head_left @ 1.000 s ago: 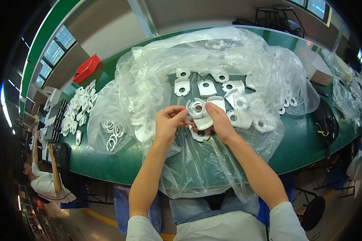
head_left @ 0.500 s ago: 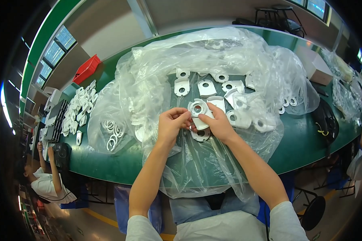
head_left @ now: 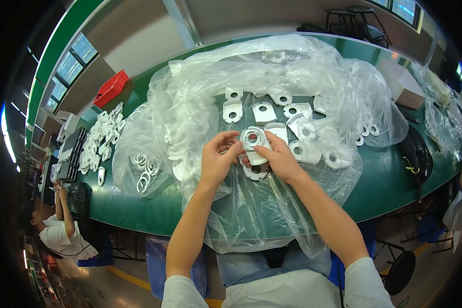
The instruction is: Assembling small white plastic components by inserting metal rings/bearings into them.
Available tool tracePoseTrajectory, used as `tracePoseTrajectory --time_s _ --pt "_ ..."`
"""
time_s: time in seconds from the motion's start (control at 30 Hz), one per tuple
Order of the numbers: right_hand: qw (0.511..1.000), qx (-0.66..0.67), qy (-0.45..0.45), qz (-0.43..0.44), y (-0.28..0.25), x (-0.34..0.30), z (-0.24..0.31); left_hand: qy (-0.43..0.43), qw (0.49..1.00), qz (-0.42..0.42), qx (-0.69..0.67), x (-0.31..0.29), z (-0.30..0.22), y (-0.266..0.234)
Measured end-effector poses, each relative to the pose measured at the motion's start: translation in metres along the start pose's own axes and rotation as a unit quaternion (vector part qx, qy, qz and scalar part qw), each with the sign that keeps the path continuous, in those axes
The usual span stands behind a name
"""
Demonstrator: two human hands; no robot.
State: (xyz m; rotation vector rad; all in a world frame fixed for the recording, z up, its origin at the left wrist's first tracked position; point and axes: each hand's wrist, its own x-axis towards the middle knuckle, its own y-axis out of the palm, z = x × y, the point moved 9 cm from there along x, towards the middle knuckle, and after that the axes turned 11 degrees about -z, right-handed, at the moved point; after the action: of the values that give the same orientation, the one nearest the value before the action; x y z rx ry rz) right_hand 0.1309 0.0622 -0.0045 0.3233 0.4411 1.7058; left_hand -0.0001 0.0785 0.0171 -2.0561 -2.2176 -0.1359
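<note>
Your R hand (head_left: 283,158) grips a white plastic pc (head_left: 257,157), thumb pressed on its flat face, fingers curled behind & partly hidden. The pc is up in front of you, approx mid-table, tilted, w/ a round collar (head_left: 252,137) at its far end. Your L hand (head_left: 218,158) is at its left side: thumb & index bent close together by the collar, other fingers curled; can't tell if they touch it or pinch anything.

Just below the pc, nearer you, lies another white part (head_left: 255,173); more flat white parts w/ holes (head_left: 263,113) lie beyond, amid clear plastic sheeting (head_left: 231,69) on the green table (head_left: 133,211). White rings (head_left: 144,174) sit in clear plastic to your L, then a pile of white parts (head_left: 103,134); red bin (head_left: 111,88) farther back.
</note>
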Motion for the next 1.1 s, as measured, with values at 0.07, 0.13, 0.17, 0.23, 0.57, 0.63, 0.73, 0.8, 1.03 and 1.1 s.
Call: tracePoseTrajectory --time_s 0.07,0.13,0.17,0.23,0.57,0.63,0.73,0.8,1.03,1.1 --pt "1.0 -0.017 -0.002 -0.002 -0.002 0.001 -0.001 -0.004 1.0 0.008 0.001 0.0 0.002 0.002" --pt "0.999 -0.05 -0.019 0.002 0.0 0.0 0.001 0.009 1.0 0.006 0.015 -0.001 -0.001 0.002" --pt "0.996 -0.084 -0.035 0.007 0.002 -0.001 0.002 0.009 1.0 0.006 0.016 -0.002 -0.001 0.001" --pt "0.997 -0.072 -0.03 0.003 0.002 -0.001 0.003 0.064 0.996 -0.016 0.053 -0.002 -0.01 -0.004" --pt "0.997 -0.053 -0.063 -0.006 0.0 -0.001 0.007 0.192 0.976 -0.025 0.101 -0.013 -0.044 0.005" --pt "0.998 -0.052 -0.046 -0.001 0.001 -0.003 0.008 0.191 0.979 -0.022 0.066 -0.012 -0.043 0.005" --pt "0.998 -0.061 -0.024 0.011 -0.001 -0.002 0.005 0.088 0.996 -0.005 -0.03 -0.009 -0.025 0.007" --pt "0.997 -0.07 -0.018 0.02 0.001 -0.003 0.004 0.076 0.997 0.01 -0.009 -0.006 -0.017 0.005" --pt "0.997 -0.059 -0.042 0.017 0.009 -0.007 0.005 0.03 0.999 0.025 -0.032 -0.004 -0.012 0.01" --pt "0.997 -0.057 -0.049 0.012 0.007 -0.006 0.007 0.024 0.999 0.021 -0.022 -0.006 -0.011 0.01"
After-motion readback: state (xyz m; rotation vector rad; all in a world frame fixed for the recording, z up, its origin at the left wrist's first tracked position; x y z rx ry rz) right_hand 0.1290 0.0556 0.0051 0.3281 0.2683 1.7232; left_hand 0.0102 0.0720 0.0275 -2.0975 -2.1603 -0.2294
